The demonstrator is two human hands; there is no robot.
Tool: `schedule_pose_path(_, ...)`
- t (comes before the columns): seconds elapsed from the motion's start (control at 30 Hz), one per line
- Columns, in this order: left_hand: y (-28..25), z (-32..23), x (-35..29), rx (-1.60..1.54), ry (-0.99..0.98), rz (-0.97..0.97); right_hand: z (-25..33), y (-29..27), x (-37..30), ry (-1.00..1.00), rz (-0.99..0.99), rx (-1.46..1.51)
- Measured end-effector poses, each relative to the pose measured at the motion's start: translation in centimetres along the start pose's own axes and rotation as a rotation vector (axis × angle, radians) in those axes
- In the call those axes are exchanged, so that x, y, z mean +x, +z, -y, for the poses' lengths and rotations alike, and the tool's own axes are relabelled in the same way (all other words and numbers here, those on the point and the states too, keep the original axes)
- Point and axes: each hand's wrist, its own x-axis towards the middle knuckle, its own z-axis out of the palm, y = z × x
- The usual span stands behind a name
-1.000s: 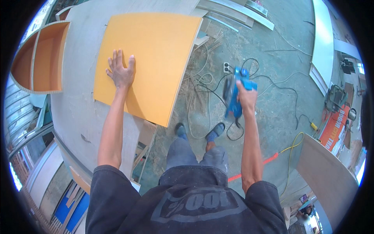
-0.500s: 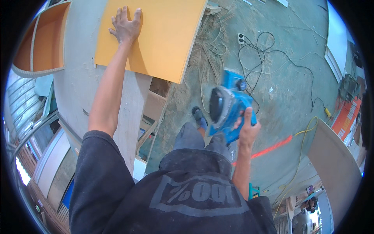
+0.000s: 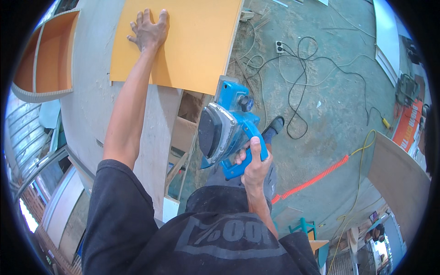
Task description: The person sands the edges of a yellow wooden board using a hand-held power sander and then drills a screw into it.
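Note:
My left hand (image 3: 150, 33) lies flat on a yellow panel (image 3: 195, 46), its fingers spread. The panel rests on a grey-white work surface (image 3: 87, 114). My right hand (image 3: 256, 166) is wrapped round the rear handle of a blue electric hand planer (image 3: 242, 101). The planer is held in the air, tilted, its front end close to the panel's near right corner. A dark, rounded cover shows on the planer's left side. I cannot tell whether its front touches the panel edge.
An orange-lined curved shelf unit (image 3: 54, 50) stands at the left. Black cable (image 3: 302, 82) loops from a white socket block (image 3: 279, 46) across the dusty floor. A red coiled hose (image 3: 316, 176) lies at the right, near a leaning board (image 3: 396, 183). My shoe (image 3: 276, 123) is beyond the planer.
My right hand has brought the planer leftward, nearer the panel's corner. My foot has shifted right and forward. My left hand stays pressed on the panel.

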Motion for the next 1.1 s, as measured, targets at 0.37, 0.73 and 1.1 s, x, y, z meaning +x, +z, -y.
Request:
schedule_pose_path(0.37,-0.1,-0.7,0.2,0.032,-0.028,0.050,4.4,3.0,4.1,0.002,0.008,-0.066)
schedule_pose_path(0.73,-0.3,-1.6,0.8,0.072,-0.036,0.079,11.1,8.1,11.3,-0.017,-0.023,-0.052)
schedule_pose_path(1.1,-0.3,-1.5,1.1,0.104,-0.009,0.059,15.2,10.9,16.1,-0.019,-0.013,-0.057)
